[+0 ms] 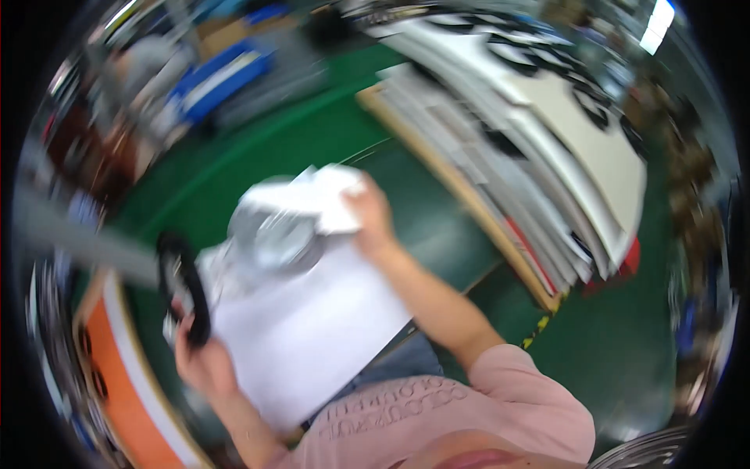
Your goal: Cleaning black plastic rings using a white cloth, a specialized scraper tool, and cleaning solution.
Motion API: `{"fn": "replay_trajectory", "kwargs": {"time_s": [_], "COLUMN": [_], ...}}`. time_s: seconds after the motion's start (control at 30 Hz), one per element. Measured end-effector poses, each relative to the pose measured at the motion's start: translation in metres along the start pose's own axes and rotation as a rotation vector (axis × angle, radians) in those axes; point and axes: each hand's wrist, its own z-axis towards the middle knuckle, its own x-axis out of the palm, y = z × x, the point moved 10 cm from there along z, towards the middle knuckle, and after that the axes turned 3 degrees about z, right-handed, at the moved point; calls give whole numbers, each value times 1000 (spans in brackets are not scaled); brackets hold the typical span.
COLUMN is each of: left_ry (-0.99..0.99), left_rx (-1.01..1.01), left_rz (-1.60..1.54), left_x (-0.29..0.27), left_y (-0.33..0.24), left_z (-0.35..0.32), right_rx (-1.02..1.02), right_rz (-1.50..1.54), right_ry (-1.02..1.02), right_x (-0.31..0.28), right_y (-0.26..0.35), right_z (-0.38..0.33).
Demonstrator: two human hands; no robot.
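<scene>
My left hand (205, 363) is closed around the lower end of a black oval ring-like piece (166, 258), held upright at the left edge of a white sheet (312, 328). My right hand (373, 215) grips a crumpled white cloth or paper (334, 195) at the far side of the sheet. Between the hands sits a round, shiny grey object (277, 238), perhaps a tape roll or a dish; blur hides its kind. The white cloth or paper touches its far right side. Pale crumpled material lies between it and the black piece.
A tall stack of white and grey boards (500, 164) stands on a wooden-edged base at the right, with black ring shapes on top. An orange panel (129, 375) stands at lower left, below a grey post (86, 234). Far left, another person (152, 74) is near a blue bin (223, 82).
</scene>
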Motion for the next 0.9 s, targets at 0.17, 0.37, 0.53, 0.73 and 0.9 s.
{"fn": "replay_trajectory", "kwargs": {"time_s": [0.17, 0.37, 0.53, 0.73, 0.9], "left_ry": [-59, -169, -142, -69, -78], "left_rx": [38, -14, -35, -60, -91], "left_rz": [-11, 433, 517, 540, 551], "left_x": [4, 2, 11, 11, 8], "left_y": [-6, -7, -7, 1, 7], "left_z": [-32, -47, -39, -30, -27], "right_rx": [-45, -169, -251, -349, -397], "right_rz": [-134, -251, -402, -678, -766], "right_ry": [34, 57, 155, 312, 442], "right_x": [4, 9, 47, 55, 60], "right_y": [13, 39, 77, 101, 105], "right_z": [-8, -11, -34, -78, -99]}}
